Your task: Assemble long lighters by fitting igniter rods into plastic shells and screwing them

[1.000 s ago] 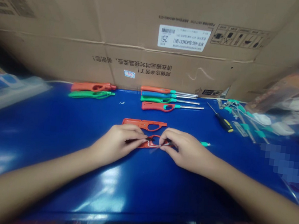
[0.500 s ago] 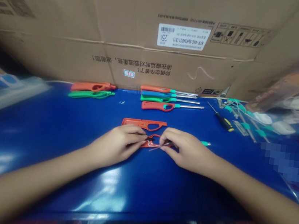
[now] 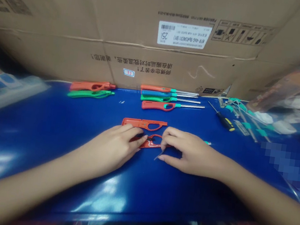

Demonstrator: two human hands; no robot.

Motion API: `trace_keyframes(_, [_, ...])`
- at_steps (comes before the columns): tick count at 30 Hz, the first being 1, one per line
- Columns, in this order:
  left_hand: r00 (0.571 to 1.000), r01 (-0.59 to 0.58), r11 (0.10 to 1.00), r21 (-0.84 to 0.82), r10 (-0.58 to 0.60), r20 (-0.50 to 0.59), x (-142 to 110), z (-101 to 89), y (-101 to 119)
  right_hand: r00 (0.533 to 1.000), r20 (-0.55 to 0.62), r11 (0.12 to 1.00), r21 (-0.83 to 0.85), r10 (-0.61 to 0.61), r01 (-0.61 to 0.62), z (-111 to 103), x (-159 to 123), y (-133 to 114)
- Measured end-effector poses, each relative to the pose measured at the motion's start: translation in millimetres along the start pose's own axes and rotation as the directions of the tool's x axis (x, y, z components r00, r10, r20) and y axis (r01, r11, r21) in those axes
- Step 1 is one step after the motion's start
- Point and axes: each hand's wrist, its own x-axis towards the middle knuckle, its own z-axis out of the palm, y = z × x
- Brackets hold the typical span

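On the blue table [image 3: 54, 125] lies an open red lighter shell [image 3: 151, 141] with small parts inside. My left hand [image 3: 115, 145] rests on the shell's left end, fingers together, pinning it down. My right hand [image 3: 189, 151] covers the shell's right end and pinches a thin wire [image 3: 157, 157] that slants down toward me. A teal tip [image 3: 207, 142] sticks out from behind my right hand. A second red shell half [image 3: 144, 123] lies just beyond, untouched.
A big cardboard box [image 3: 146, 53] walls off the back. Before it lie several finished lighters [image 3: 168, 98], orange and green shells [image 3: 90, 89], a screwdriver [image 3: 224, 121] and teal-tipped metal tubes [image 3: 245, 119]. Plastic bags sit far left [image 3: 9, 86] and right [image 3: 292, 98].
My right hand has drawn the thin wire down and toward me, away from the shell. My left fingers have flattened onto the shell's left end.
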Motion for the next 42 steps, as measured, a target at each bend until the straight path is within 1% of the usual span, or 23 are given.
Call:
trace_keyframes(2, [1.0,0.002,1.0,-0.023,-0.002,0.009,0.2,0.5,-0.7,1.0,0.002,1.0,-0.006,-0.001,0.001,-0.3,-0.2,-0.8])
trace_keyframes(4, [1.0,0.01,0.996,-0.085,-0.009,0.012,0.7,1.7,-1.0,1.0,0.002,1.0,-0.021,-0.005,0.005,0.1,0.2,-0.8])
trace_keyframes(7, [1.0,0.024,0.98,-0.196,-0.026,-0.007,1.7,5.3,-0.8,1.0,-0.004,0.998,-0.058,0.0,-0.001,1.7,1.5,0.8])
trace_keyframes(10, [0.999,0.028,0.971,-0.239,-0.037,-0.03,2.8,9.2,0.2,1.0,-0.025,0.997,-0.071,0.017,-0.019,2.8,2.6,2.4])
trace_keyframes(13, [0.999,0.03,0.973,-0.231,-0.04,-0.035,3.9,10.6,1.5,0.999,-0.042,0.998,-0.066,0.003,-0.005,2.9,2.7,2.5])
trace_keyframes(16, [0.999,0.023,0.978,-0.208,-0.032,-0.036,5.3,9.2,2.6,0.999,-0.046,0.995,-0.103,-0.012,0.008,3.4,3.1,1.6])
trace_keyframes(20, [0.999,0.002,0.982,-0.189,-0.009,-0.033,7.8,6.6,3.2,0.999,-0.04,0.989,-0.149,0.014,-0.02,5.9,4.7,1.0])
trace_keyframes(27, [0.999,-0.032,0.985,-0.168,0.025,-0.044,7.6,8.7,0.8,0.989,-0.131,0.996,-0.041,0.073,-0.078,10.0,5.8,1.5])
trace_keyframes(31, [0.998,-0.038,0.984,-0.176,0.029,-0.054,6.2,11.6,-1.3,0.989,-0.112,0.992,-0.071,0.098,-0.106,10.2,6.2,2.0])
trace_keyframes(34, [0.997,-0.045,0.984,-0.173,0.034,-0.064,5.9,12.5,-2.5,0.986,-0.123,0.988,-0.085,0.116,-0.127,10.0,6.5,1.9])
trace_keyframes(42, [0.998,-0.03,0.972,-0.234,0.017,-0.058,7.1,11.2,-2.4,0.987,-0.118,0.988,-0.094,0.109,-0.12,9.4,5.8,1.5])
